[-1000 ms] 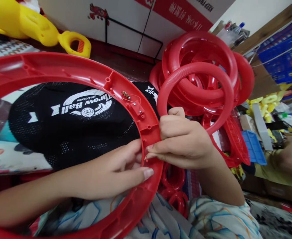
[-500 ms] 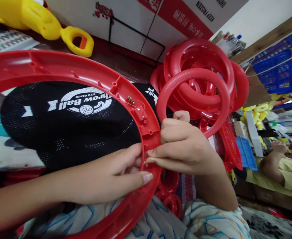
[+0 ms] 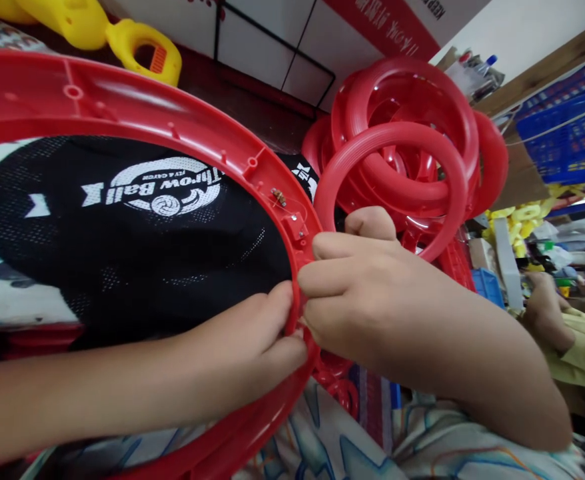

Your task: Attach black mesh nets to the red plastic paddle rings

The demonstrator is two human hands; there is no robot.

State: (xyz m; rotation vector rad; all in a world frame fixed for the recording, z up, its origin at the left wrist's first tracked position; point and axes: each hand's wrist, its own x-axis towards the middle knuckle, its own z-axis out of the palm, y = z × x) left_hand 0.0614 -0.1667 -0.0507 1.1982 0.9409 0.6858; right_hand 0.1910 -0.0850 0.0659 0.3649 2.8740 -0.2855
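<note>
A large red plastic ring [image 3: 207, 123] lies before me with its hollow, ribbed channel facing up. My left hand [image 3: 267, 340] has its thumb and fingers closed on the inner rim at the right side. Close against it, my right hand [image 3: 352, 287] is closed in a pinch over the channel; what its fingertips hold is hidden. Just above the right knuckles, a small metal spring-like part [image 3: 278, 197] and a small red block [image 3: 296, 227] with metal bits sit in the channel, a thin wire running by them. A black mesh fabric [image 3: 172, 267] printed "Throw Ball" shows through the ring.
Several smaller red rings [image 3: 402, 133] are piled behind my right hand. A yellow plastic piece [image 3: 147, 53] with a loop lies at the upper left, before a white and red carton [image 3: 292, 40]. A blue basket [image 3: 560, 137] and another person's arm [image 3: 547, 313] are at the right.
Both hands have come closer together at the rim, and the left thumb has bent inward. My right hand now covers more of the channel. The view has shifted slightly.
</note>
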